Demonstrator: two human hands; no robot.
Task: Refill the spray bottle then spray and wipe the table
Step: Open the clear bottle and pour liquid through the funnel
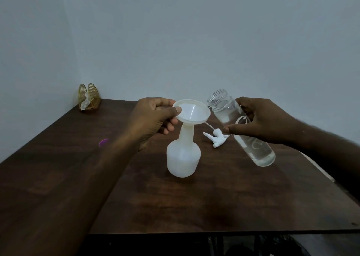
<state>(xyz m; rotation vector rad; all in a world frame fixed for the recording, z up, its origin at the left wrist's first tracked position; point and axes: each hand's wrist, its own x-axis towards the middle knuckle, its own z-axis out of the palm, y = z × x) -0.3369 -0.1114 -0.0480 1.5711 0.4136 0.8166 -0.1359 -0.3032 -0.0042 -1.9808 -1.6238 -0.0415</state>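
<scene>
The white, translucent spray bottle (183, 158) is standing upright near the middle of the dark wooden table (175, 201), uncapped, with a white funnel (191, 110) sitting in its neck. We are pinching the funnel's rim with our left hand (153, 117). With our right hand (261, 119) we are holding a clear, open water bottle (243, 127) tilted just beside the funnel, mouth uppermost, liquid lying in its lower part. The white trigger head (216, 138) is lying on the table behind.

A dark wooden worktop (175, 207) stands in a corner of plain grey-blue walls (194, 32). A gold wire holder (93, 92) sits at its far left corner. The light is dim.
</scene>
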